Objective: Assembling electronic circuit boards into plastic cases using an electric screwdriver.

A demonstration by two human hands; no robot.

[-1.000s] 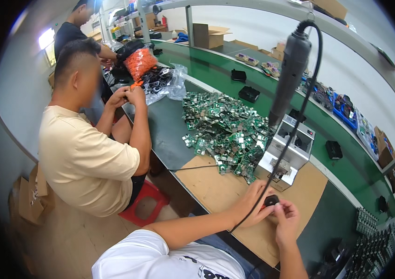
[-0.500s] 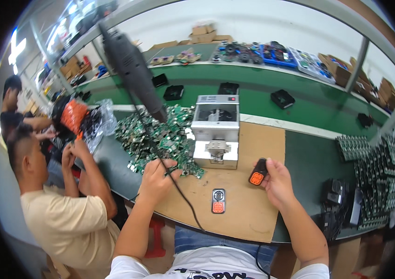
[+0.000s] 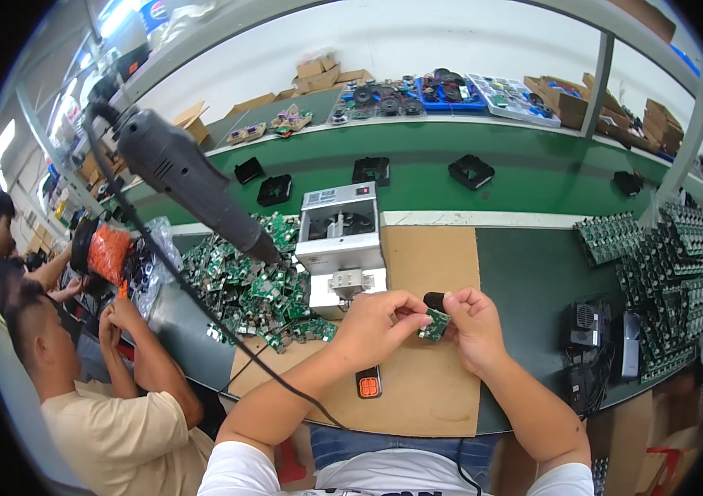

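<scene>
My left hand pinches a small green circuit board between thumb and fingertips. Close against it, my right hand holds a black handheld piece, mostly covered by the fingers; its orange face does not show now. Board and piece overlap in this view, and I cannot tell whether they touch. Below my left wrist, a black case with an orange panel lies on the brown cardboard sheet, partly covered by the wrist. A silver screw feeder stands just beyond my left hand.
A dark electric screwdriver hangs at the left, its cord crossing my left forearm. Loose circuit boards are heaped beside the feeder. Board panels and a black adapter lie right. Two people sit left; black frames rest on the green belt.
My left hand has come from the board heap to my right hand, now with a circuit board in it. The black piece has turned in my right hand. The whole view has shifted.
</scene>
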